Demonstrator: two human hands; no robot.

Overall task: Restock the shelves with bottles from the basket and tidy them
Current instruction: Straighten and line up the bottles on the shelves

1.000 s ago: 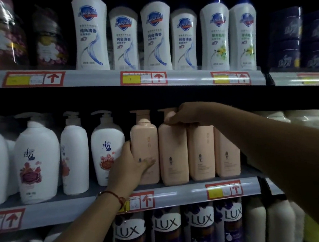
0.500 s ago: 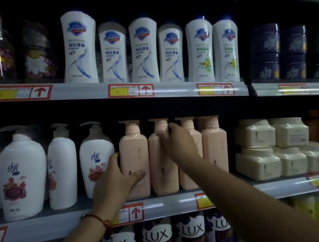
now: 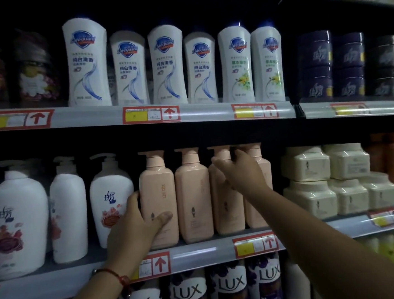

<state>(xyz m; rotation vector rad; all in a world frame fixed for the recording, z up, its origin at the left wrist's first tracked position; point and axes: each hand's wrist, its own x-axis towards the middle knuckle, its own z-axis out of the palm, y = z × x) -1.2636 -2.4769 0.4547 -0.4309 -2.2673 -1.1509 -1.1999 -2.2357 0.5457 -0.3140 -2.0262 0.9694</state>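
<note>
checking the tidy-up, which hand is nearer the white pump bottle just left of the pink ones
Left. The left hand grips the leftmost pink bottle, its fingers right beside the white pump bottle. The right hand is farther right, at the third pink bottle.

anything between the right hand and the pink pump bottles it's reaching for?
Nothing visible. The right hand lies directly over the upper parts of the third pink bottle and the fourth pink bottle, with nothing in front of it. The left hand holds the first pink bottle, further left.
</note>
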